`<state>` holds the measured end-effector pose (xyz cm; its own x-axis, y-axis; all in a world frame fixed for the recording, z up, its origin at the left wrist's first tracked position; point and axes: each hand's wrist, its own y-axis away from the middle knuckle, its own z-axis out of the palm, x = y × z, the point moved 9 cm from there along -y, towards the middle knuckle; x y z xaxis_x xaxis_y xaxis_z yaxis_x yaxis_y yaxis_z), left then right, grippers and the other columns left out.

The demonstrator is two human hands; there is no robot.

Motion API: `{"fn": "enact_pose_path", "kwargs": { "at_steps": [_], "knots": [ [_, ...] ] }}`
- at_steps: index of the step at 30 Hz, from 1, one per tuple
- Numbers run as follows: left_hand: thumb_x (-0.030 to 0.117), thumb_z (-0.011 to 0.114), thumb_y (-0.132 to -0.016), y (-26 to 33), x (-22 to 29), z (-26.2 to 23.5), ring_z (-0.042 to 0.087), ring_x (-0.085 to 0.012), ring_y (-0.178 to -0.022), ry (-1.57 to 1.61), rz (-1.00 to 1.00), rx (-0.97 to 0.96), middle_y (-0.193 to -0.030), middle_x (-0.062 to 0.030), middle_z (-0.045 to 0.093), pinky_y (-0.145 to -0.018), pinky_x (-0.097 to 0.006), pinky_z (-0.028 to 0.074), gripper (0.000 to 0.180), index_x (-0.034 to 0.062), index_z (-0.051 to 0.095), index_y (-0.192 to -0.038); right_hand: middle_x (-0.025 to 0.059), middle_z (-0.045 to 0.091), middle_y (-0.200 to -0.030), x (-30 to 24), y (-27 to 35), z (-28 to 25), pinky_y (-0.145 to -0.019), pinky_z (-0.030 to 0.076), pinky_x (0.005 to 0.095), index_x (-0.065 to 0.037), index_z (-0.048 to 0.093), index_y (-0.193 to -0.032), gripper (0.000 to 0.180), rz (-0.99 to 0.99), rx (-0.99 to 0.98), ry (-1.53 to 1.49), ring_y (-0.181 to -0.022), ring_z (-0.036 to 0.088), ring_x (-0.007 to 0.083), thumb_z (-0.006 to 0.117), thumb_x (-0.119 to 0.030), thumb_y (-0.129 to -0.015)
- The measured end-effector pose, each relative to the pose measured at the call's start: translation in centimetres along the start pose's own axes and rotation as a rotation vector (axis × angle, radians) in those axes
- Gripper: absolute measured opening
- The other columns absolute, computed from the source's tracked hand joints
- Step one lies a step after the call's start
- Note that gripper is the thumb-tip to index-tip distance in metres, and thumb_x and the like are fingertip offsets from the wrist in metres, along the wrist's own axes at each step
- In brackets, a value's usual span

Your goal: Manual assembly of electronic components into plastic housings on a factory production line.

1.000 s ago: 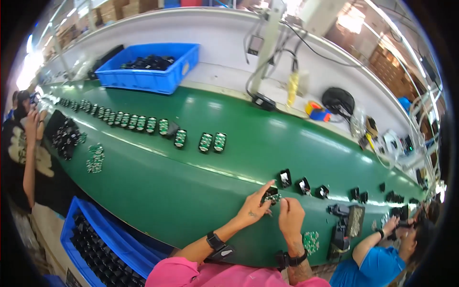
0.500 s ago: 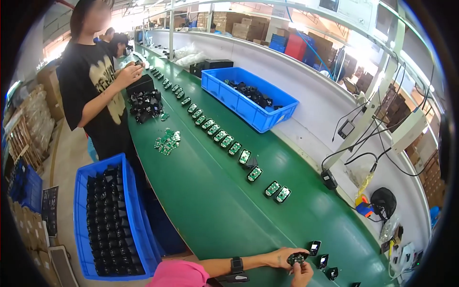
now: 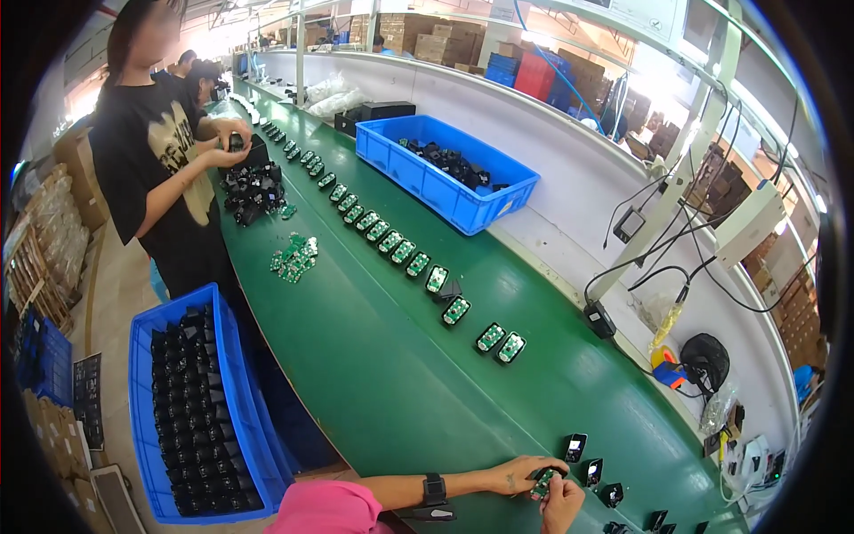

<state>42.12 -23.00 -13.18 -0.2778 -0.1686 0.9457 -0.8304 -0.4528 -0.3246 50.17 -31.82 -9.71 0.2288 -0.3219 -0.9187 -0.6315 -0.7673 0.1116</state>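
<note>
My left hand [image 3: 516, 475], on the arm with a dark wristwatch [image 3: 433, 489], is closed around a black-cased circuit board [image 3: 543, 483] near the front right of the green table. The fingers of my right hand [image 3: 562, 505] are pinched against the same piece from the right; its green face shows between the two hands. Just beyond and to the right stand small black housings, one with a pale face [image 3: 575, 447], another [image 3: 593, 472] nearer me and a third [image 3: 611, 495] lower down.
A long row of black cases with green boards [image 3: 456, 311] runs along the green table [image 3: 374, 356]. A blue bin [image 3: 418, 182] of black parts stands by the back wall. Left of the table are a blue crate [image 3: 142, 427] of black housings and a standing co-worker [image 3: 160, 160] handling a dark part.
My view has turned slightly, moving the scene left and up. My hands still hold the circuit board, now tilted more. The co-worker's hands have come lower, around a dark part.
</note>
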Motion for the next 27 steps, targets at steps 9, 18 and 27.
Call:
{"fn": "enact_pose_path", "kwargs": {
  "at_steps": [9,18,27],
  "knots": [
    [-0.001,0.057,-0.079,-0.3,1.4,-1.3,0.062,-0.0277,-0.105,0.034,0.021,0.085,-0.121,-0.0128,0.062,-0.086,-0.035,0.049,0.056,0.0134,0.054,-0.134,0.0118,0.067,-0.070,-1.2,1.5,0.3,-0.054,0.045,0.0339,0.004,0.067,-0.093,0.030,-0.148,-0.007,0.138,-0.060,0.059,0.0173,0.059,-0.025,-0.096],
    [-0.006,0.045,-0.084,0.1,1.4,-0.5,0.063,-0.0269,-0.093,-0.080,0.029,0.072,-0.121,-0.0155,0.058,-0.075,-0.032,0.053,0.061,0.0148,0.048,-0.141,0.0162,0.062,-0.068,-2.9,1.3,0.1,-0.060,0.045,0.0405,0.003,0.066,-0.085,0.030,-0.188,-0.020,0.365,-0.061,0.058,0.0275,0.061,-0.026,-0.094],
    [-0.007,0.039,-0.086,-0.2,-0.5,0.9,0.065,-0.0161,-0.077,0.171,-0.050,0.054,-0.124,-0.0134,0.058,-0.070,-0.031,0.056,0.061,0.0130,0.044,-0.144,0.0203,0.063,-0.069,-0.6,0.4,-2.0,-0.060,0.045,0.0433,0.001,0.068,-0.083,0.033,-0.239,0.238,0.464,-0.062,0.061,0.0311,0.064,-0.030,-0.092]
  ]
}}
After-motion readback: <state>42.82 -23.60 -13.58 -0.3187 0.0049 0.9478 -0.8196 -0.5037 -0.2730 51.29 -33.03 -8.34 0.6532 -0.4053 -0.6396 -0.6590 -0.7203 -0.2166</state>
